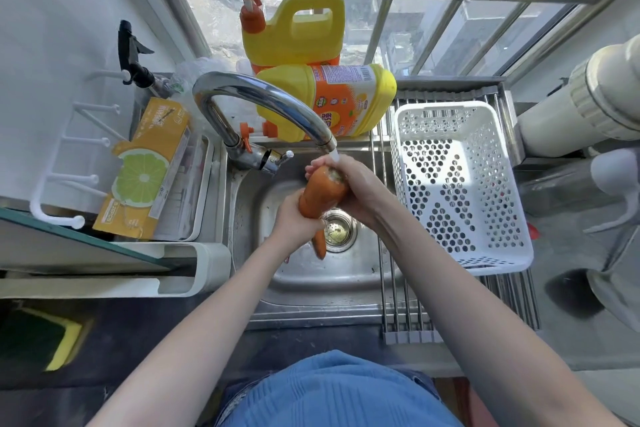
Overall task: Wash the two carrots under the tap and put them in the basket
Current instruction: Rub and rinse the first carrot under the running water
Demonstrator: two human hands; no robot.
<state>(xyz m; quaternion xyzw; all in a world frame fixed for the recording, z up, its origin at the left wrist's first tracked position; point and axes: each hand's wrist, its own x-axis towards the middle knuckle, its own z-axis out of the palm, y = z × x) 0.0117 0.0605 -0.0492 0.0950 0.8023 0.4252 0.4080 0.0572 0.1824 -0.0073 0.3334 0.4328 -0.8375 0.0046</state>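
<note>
- I see one carrot (pixel 320 196) over the sink (pixel 311 274), its cut top just below the tap (pixel 263 104) spout, in the water.
- My left hand (pixel 294 217) has its fingers curled round the carrot's lower part.
- My right hand (pixel 356 189) has its fingers wrapped round the top.
- The white basket (pixel 460 184) sits right of the sink, on the rack (pixel 408 315).
- I see only one carrot.

Both hands hold one orange carrot (pixel 320 196) under the curved chrome tap (pixel 263 104) over the steel sink (pixel 311 274): left hand (pixel 294 218) grips its lower part, right hand (pixel 353 189) its thick end. White perforated plastic basket (pixel 457 184) rests on the roll-up rack (pixel 408 315) beside.
</note>
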